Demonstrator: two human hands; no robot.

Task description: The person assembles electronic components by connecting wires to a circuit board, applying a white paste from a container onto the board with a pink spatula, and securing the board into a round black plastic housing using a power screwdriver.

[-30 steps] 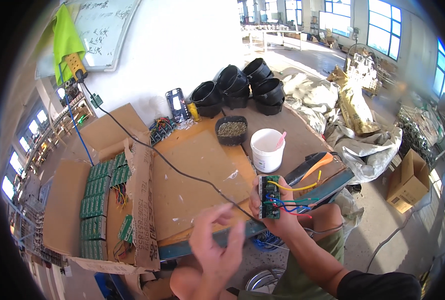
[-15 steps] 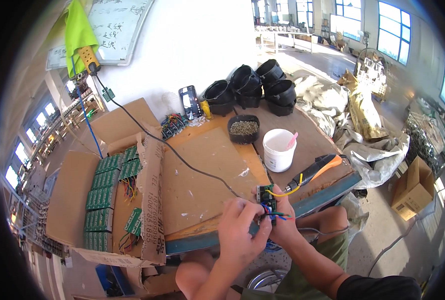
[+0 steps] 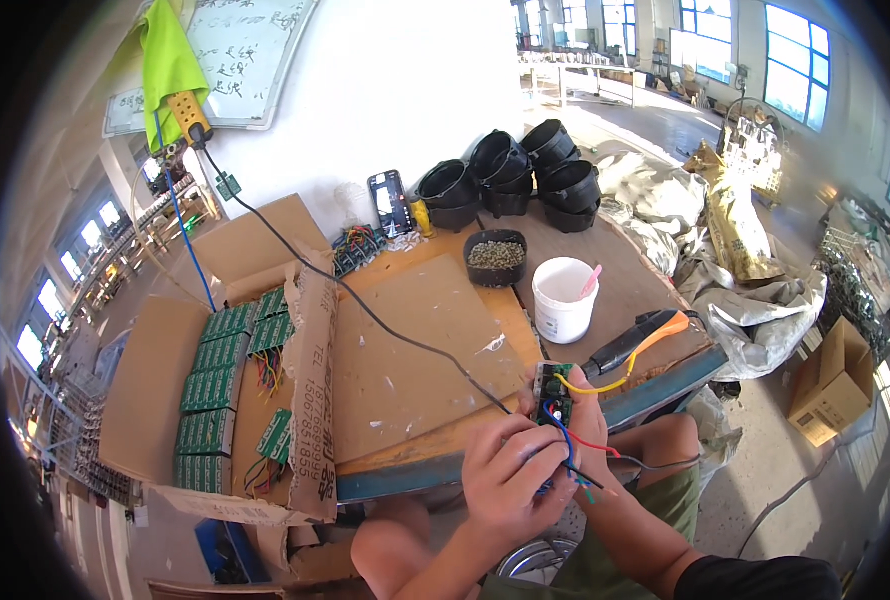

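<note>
A small green circuit board [image 3: 555,397] stands between my two hands over the table's front edge. My right hand [image 3: 593,428] grips it from the right side, the thumb along its edge. A yellow wire [image 3: 605,386] arcs off its upper end toward the right. Red, blue and black wires [image 3: 568,440] come off the middle and trail down past my fingers. My left hand [image 3: 510,470] is closed, its fingers curled over the board's lower end and the wires there; exactly what its fingertips pinch is hidden.
Left of me, an open cardboard box [image 3: 310,420] holds rows of green boards. On the table are a cardboard sheet [image 3: 415,350], a white tub [image 3: 563,305], a black tray of small metal parts [image 3: 495,258], stacked black pots [image 3: 500,165], and a black-and-orange handled tool [image 3: 640,340]. A black cable [image 3: 385,325] crosses the table.
My left fingers have gone from pinching at the wires to curling over the board's lower end. The red, blue and black wires now spread further downward and right. The view has shifted slightly.
</note>
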